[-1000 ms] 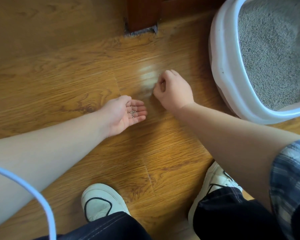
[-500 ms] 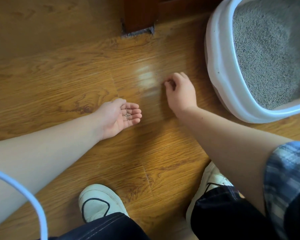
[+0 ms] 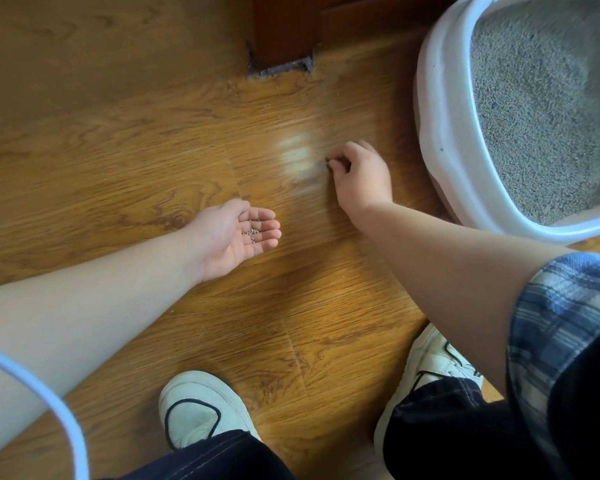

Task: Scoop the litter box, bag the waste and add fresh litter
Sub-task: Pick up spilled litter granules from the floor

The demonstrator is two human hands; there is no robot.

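Fingers (image 3: 343, 154) of the right hand (image 3: 361, 178) are curled, back of the hand up, just right of the frame's centre. Thumb and forefinger pinch at a dark speck (image 3: 327, 163) on the floor (image 3: 118, 150); it is too small to say what it is. Just left of the fingertips lies a pale patch of glare (image 3: 298, 161) on the boards.

The left hand (image 3: 236, 233) lies lower and to the left, near the centre, palm up and loosely cupped with the fingers relaxed. A small cluster of grey grains (image 3: 252, 233) rests where the fingers meet the palm. The two hands are near each other but apart.

The litter box (image 3: 440, 133), white with a rounded rim, fills the upper right corner and stands on the floor just right of the right hand. Grey litter (image 3: 541, 116) covers its inside.

At the top centre a dark wooden post (image 3: 281, 29) meets the floor, with grey grit along its foot.

Along the bottom edge are a left shoe (image 3: 201, 407) and a right shoe (image 3: 430, 362), both white, under dark trousers (image 3: 205, 459). A plaid sleeve (image 3: 561, 323) covers the right upper arm at the right edge, and a white cable (image 3: 49, 403) curves across the lower left corner.
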